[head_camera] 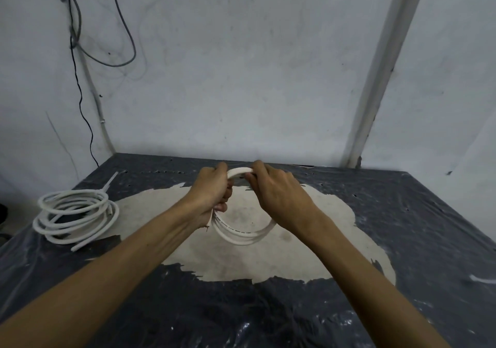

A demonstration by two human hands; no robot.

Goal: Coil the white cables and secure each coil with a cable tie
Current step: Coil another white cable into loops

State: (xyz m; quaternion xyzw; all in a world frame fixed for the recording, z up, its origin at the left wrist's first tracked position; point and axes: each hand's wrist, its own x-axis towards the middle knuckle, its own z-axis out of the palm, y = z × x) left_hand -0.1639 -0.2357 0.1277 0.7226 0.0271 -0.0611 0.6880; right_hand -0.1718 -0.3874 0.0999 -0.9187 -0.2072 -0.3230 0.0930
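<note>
A white cable coil point(243, 236) stands upright above the middle of the table, held between both hands. My left hand point(212, 190) grips its left side with the fingers curled round the strands. My right hand point(279, 190) pinches the top arc of the coil from the right. The lower half of the loop hangs free below the hands. A second white cable coil point(73, 214) lies flat at the table's left, with a white cable tie point(110, 181) sticking out from its far side and one loose cable end near its front.
The table point(402, 213) wears a dark plastic sheet, worn through to pale wood in the middle. A small white piece point(483, 280) lies at the right edge. Behind stands a grey wall with hanging dark wires point(77, 33) on the left and a white conduit point(381, 73) on the right.
</note>
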